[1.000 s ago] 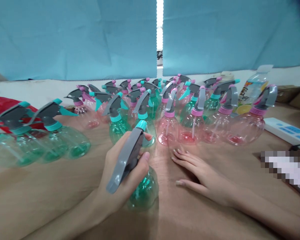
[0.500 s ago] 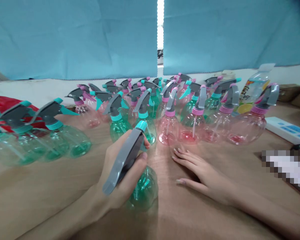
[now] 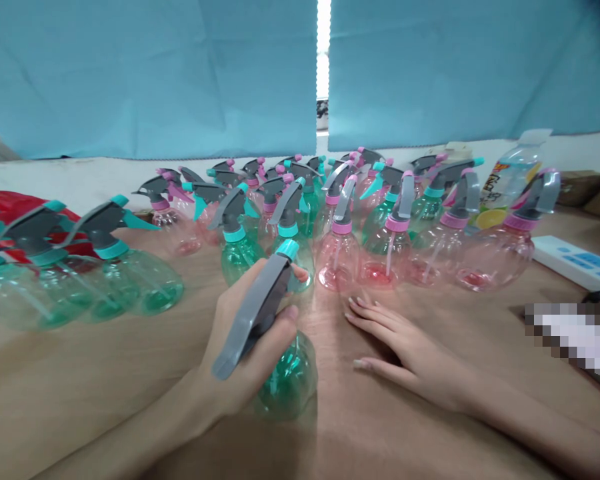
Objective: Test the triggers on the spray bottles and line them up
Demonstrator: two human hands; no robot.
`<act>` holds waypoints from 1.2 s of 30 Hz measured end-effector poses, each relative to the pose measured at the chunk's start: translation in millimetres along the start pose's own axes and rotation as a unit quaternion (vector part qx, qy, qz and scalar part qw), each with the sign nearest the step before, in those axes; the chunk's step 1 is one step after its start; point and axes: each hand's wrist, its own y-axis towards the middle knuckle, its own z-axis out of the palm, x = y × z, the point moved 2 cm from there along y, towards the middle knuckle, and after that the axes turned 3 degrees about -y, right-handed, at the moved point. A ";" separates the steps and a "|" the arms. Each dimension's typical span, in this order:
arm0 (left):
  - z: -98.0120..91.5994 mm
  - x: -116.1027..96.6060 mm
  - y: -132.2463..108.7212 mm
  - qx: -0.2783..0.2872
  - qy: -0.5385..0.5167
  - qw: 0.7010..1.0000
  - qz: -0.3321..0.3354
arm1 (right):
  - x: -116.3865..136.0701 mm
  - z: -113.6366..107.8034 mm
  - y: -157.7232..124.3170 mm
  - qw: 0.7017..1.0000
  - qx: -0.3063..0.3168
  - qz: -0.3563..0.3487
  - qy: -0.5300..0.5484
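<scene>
My left hand [image 3: 250, 333] is wrapped around the neck of a green spray bottle [image 3: 293, 377] with a grey head and a turquoise nozzle. The nozzle points away from me, and the hand hides the collar and trigger. Flat on the wooden table [image 3: 380, 427] to its right lies my right hand [image 3: 405, 343], fingers spread, holding nothing. Just beyond its fingertips stand pink spray bottles [image 3: 337, 263] in a row. Two green spray bottles [image 3: 240, 257] stand directly behind the held one.
More green spray bottles [image 3: 155, 287] line the left, before a red bag [image 3: 15, 207]. Pink and green ones crowd the back. At right are a clear drink bottle [image 3: 513, 177], a white power strip [image 3: 575, 260] and a blurred-out flat object [image 3: 575, 340]. Blue cloth [image 3: 155, 73] hangs behind.
My left hand and the head of the held spray bottle have shifted very slightly to the right. My right hand stays in place on the table.
</scene>
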 end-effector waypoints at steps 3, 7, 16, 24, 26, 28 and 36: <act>2.2 1.1 0.6 -0.002 -0.047 0.999 -0.001 | 0.2 -0.3 -0.2 1.000 0.001 0.000 -0.005; 5.7 3.5 -0.9 0.005 -0.060 0.998 -0.021 | 0.8 -0.8 0.2 1.000 0.003 -0.001 -0.005; 5.6 2.2 -1.8 0.010 -0.064 0.997 -0.036 | -1.3 0.4 0.0 1.000 -0.014 -0.003 0.015; 6.8 2.3 -0.6 0.030 -0.050 0.997 -0.055 | -2.8 2.0 -0.4 1.000 -0.021 -0.010 0.015; 7.8 3.2 -0.7 0.027 -0.025 0.998 -0.058 | -2.2 1.2 -0.3 1.000 -0.020 -0.009 0.014; 9.3 3.8 -0.6 0.029 -0.004 0.998 -0.057 | -1.5 0.3 -0.5 1.000 -0.019 -0.008 0.014; 11.5 -1.1 2.1 0.011 -0.004 0.999 -0.048 | 0.0 -0.6 -0.2 1.000 -0.018 -0.006 0.018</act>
